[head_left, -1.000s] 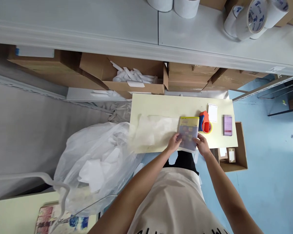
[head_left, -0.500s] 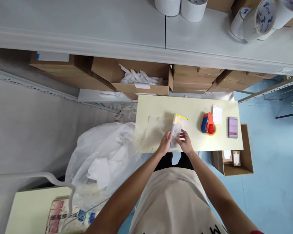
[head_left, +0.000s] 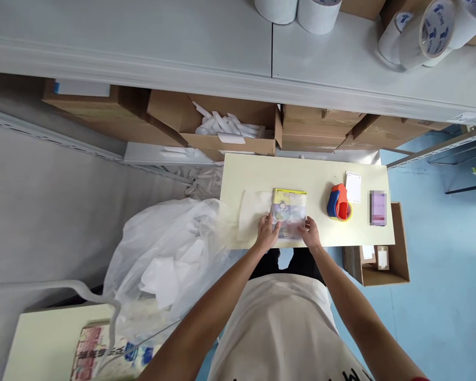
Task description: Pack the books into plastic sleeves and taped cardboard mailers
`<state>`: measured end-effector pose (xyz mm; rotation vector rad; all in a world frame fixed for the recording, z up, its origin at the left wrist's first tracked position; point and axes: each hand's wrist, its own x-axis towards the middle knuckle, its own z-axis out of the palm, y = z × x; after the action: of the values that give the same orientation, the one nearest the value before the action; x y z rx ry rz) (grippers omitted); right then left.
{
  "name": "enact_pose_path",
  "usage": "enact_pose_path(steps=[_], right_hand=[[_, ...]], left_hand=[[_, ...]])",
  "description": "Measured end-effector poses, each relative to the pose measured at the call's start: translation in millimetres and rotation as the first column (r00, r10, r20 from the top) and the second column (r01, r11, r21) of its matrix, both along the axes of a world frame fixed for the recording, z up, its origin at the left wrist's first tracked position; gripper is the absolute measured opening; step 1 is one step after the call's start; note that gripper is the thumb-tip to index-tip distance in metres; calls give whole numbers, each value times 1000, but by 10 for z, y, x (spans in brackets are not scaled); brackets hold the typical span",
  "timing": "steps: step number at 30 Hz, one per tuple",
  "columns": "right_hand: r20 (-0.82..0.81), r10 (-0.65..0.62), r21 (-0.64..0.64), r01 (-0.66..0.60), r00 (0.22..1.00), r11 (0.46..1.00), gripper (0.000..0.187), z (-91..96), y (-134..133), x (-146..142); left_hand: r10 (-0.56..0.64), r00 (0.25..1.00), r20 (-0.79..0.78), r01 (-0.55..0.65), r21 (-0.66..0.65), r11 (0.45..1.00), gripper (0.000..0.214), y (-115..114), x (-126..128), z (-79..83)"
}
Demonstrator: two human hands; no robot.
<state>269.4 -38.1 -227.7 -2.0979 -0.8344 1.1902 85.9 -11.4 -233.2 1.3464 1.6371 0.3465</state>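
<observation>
A book (head_left: 289, 207) with a yellow top edge and a printed cover lies face up near the table's front edge. Thin, whitish translucent wrapping (head_left: 254, 214) covers part of it and spreads out flat to its left. My left hand (head_left: 267, 232) grips the book's left edge, thumb on top of the cover. At the opposite edge, my right hand (head_left: 311, 232) has its fingers curled against the book and wrapping. A red and blue tape dispenser (head_left: 338, 202) stands to the right of the book.
On the table (head_left: 254, 168) also lie a white label pad (head_left: 353, 186) and a blurred purple item (head_left: 378, 208). A plastic bag of white scraps (head_left: 162, 264) bulges at the left. An open carton (head_left: 400, 254) sits beyond the right end, and a shelf (head_left: 174, 47) overhangs the back.
The book has gone from tilted on its side to lying flatter, its cover now showing. My right hand has moved from over the wrapping to the book's right edge.
</observation>
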Motion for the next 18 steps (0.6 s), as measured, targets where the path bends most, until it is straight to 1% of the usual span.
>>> enact_pose_path(steps=[2, 5, 8, 11, 14, 16, 18], right_hand=[[-60, -26, -2, 26, 998, 1000, 67, 25, 25, -14], [-216, -61, -5, 61, 974, 998, 56, 113, 85, -12], [-374, -88, -14, 90, 923, 996, 47, 277, 119, 80], [-471, -46, 30, 69, 881, 997, 45, 495, 101, 248], [-464, 16, 91, 29, 886, 995, 49, 710, 72, 371], [-416, 61, 115, -14, 907, 993, 51, 816, 72, 368], [-354, 111, 136, -66, 929, 988, 50, 873, 91, 280]], left_hand=[[-29, 1000, 1, 29, 34, 999, 61, -30, -21, 11], [-33, 999, -4, 33, 19, 999, 61, -35, -24, 34], [-33, 999, 24, 33, 9, 999, 62, -25, 41, 60], [-67, 989, 130, 68, -4, 998, 63, -29, 187, 86], [-97, 957, 275, 104, -9, 995, 60, -32, 367, 120], [-61, 929, 364, 67, -4, 998, 49, -21, 442, 153], [0, 908, 419, 0, -1, 1000, 39, -9, 438, 197]])
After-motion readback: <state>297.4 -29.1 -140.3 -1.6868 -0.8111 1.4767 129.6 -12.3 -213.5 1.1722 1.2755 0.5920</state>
